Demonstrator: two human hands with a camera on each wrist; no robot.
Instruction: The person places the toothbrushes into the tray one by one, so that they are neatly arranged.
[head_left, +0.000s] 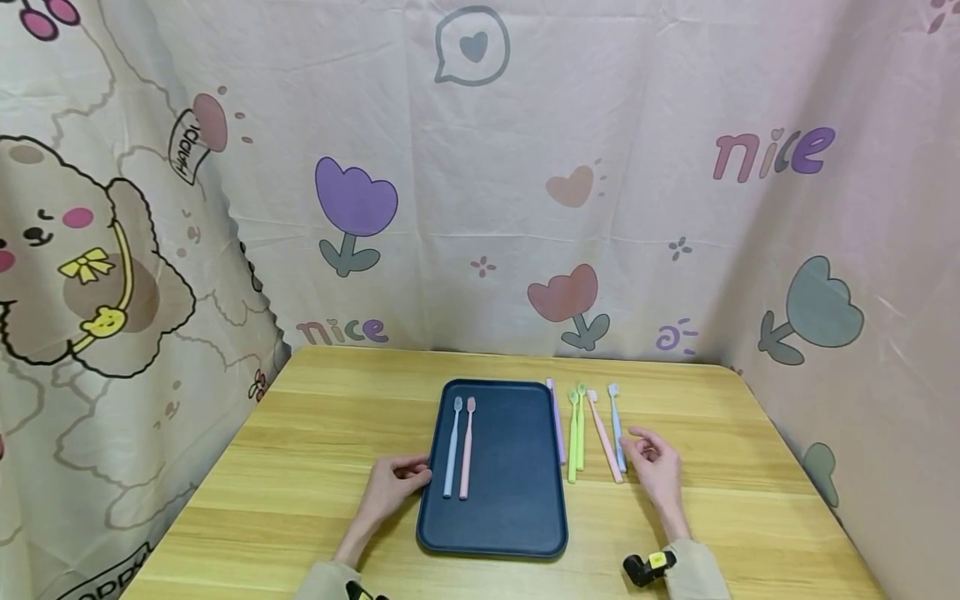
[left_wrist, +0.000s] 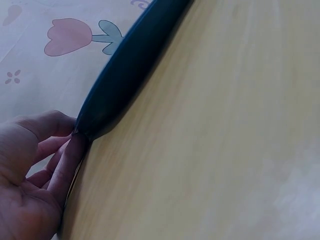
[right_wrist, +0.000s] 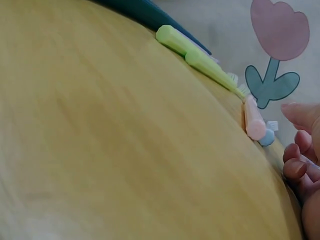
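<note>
A dark blue tray (head_left: 517,500) lies on the table, with a blue toothbrush (head_left: 452,458) and a pink toothbrush (head_left: 467,458) side by side in its left part. My left hand (head_left: 395,487) pinches the tray's left rim between thumb and fingers; the left wrist view shows the tray wall (left_wrist: 117,90) meeting the fingertips. Right of the tray lie a purple toothbrush (head_left: 557,425), two green toothbrushes (head_left: 573,442), another pink toothbrush (head_left: 604,442) and another blue toothbrush (head_left: 617,425). Beside that blue one is my right hand (head_left: 658,473), loosely curled and holding nothing.
The wooden table (head_left: 300,433) carries the tray and the loose toothbrushes. A printed curtain (head_left: 480,167) hangs behind the table and along both sides. The purple toothbrush lies close against the tray's right edge.
</note>
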